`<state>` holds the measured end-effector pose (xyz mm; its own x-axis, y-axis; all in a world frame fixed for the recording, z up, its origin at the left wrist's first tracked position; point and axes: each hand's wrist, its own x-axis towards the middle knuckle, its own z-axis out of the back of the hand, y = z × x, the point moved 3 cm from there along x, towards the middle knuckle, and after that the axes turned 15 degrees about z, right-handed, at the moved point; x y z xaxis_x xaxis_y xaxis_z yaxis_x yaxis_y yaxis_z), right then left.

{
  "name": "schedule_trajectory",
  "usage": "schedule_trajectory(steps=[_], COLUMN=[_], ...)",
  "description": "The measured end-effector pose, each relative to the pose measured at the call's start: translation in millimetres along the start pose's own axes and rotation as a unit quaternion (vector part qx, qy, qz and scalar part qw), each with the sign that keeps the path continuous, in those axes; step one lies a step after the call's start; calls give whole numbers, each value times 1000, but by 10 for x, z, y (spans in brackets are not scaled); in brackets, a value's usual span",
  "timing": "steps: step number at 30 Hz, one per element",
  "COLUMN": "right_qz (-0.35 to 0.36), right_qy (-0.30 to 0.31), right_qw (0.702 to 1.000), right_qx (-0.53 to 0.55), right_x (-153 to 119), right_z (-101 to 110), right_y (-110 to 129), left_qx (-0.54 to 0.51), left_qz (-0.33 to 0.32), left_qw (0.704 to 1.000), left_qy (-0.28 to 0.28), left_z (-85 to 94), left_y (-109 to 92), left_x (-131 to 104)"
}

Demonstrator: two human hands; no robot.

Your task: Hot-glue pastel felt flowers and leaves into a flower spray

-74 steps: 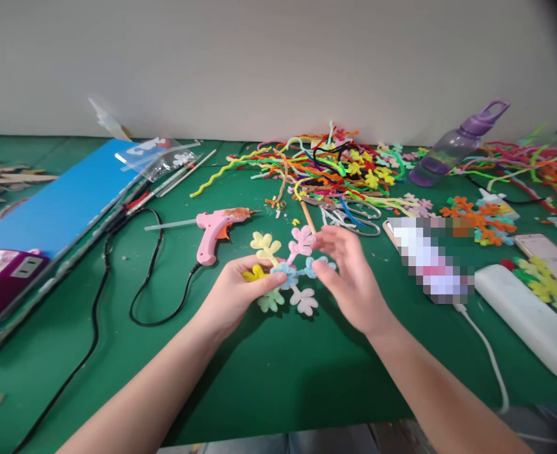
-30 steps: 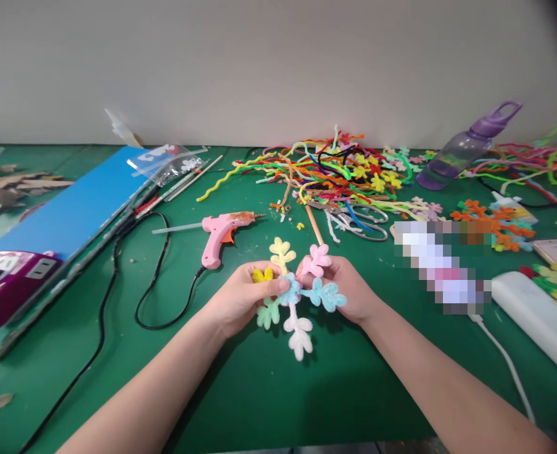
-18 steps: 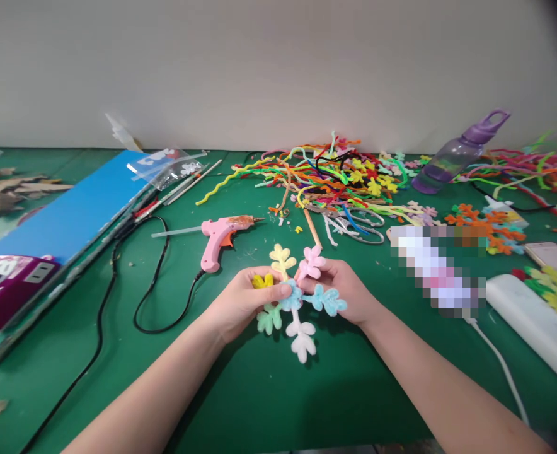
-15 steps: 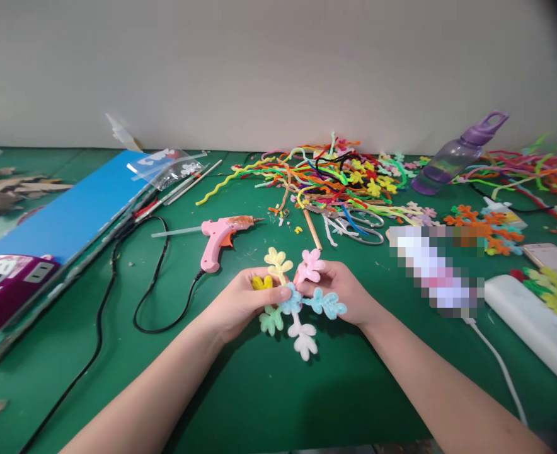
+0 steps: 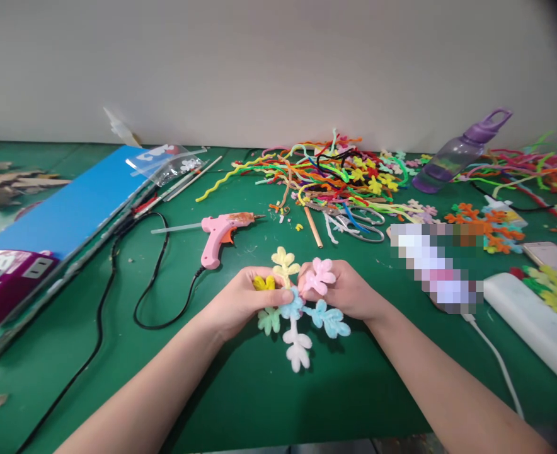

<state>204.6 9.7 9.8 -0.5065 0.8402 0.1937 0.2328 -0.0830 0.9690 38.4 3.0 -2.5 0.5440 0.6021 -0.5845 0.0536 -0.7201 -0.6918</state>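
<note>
Between both hands, above the table, is a pipe-cleaner snowflake [image 5: 292, 304] with a light-blue centre and fuzzy lobed arms in yellow, pink, blue, white and green. My left hand [image 5: 247, 296] is closed on its left side, the thumb pressed on the centre. A darker yellow arm shows beside that thumb. My right hand [image 5: 349, 291] is closed at the upper right, pinching near the base of the pink arm; its fingertips are partly hidden behind that arm. The white arm points down towards me.
A pink glue gun [image 5: 219, 236] lies beyond my left hand, its black cord running left. Behind are heaped pipe cleaners [image 5: 326, 167], scissors [image 5: 363, 224] and a purple bottle [image 5: 453, 157]. At right lie a blurred-out device [image 5: 434, 268] and a white power bank-like block [image 5: 528, 328].
The snowflake has turned slightly in my hands: its pink arm has shifted right and down, and the white arm has swung left. Both hands keep their hold.
</note>
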Motion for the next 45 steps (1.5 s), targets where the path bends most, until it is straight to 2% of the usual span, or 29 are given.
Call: schedule_trajectory(steps=[2, 6, 9, 12, 14, 16, 18, 19, 21, 23, 25, 27, 32, 34, 41, 45], right_qz=[-9, -43, -43, 28, 100, 156, 173, 172, 161, 142, 121, 104, 83, 76, 68, 82], right_qy=[-44, -147, -166, -191, -195, -164, -87, -38, 58, 123, 152, 157, 146, 152, 170, 173], right_qw=[999, 985, 984, 948, 907, 865, 833, 818, 782, 754, 740, 734, 742, 744, 748, 773], right_qx=[26, 77, -52, -251, -359, -447, -518, -548, -599, -629, -644, -653, -649, -646, -638, -605], right_x=[9, 15, -2, -30, -48, -62, -68, -72, -86, -101, -111, -114, -132, -140, -142, -135], right_z=[50, 199, 269, 280, 247, 186, 91, 32, -103, -230, -322, -364, -318, -298, -284, -213], right_y=[-13, -36, 0, 94, 162, 211, 217, 205, 156, 83, 5, -64, -161, -183, -197, -66], left_qx=[12, 125, 230, 298, 366, 443, 499, 515, 524, 517, 513, 529, 648, 683, 707, 697], left_qz=[-10, -66, -115, -168, -219, -280, -318, -325, -324, -318, -316, -316, -287, -264, -234, -264], left_qw=[1000, 982, 949, 918, 873, 798, 731, 715, 713, 726, 731, 722, 651, 635, 632, 633], left_qy=[-20, -129, -181, -200, -237, -298, -339, -344, -334, -324, -321, -316, -271, -248, -213, -212], left_z=[13, 48, 45, 27, 9, -18, -49, -59, -62, -47, -29, -23, -90, -121, -154, -142], left_y=[-13, -75, -105, -108, -120, -147, -164, -165, -156, -142, -128, -111, -5, 48, 109, 65], left_x=[1, -22, -47, -60, -78, -112, -139, -144, -137, -122, -106, -90, -34, -8, 34, -11])
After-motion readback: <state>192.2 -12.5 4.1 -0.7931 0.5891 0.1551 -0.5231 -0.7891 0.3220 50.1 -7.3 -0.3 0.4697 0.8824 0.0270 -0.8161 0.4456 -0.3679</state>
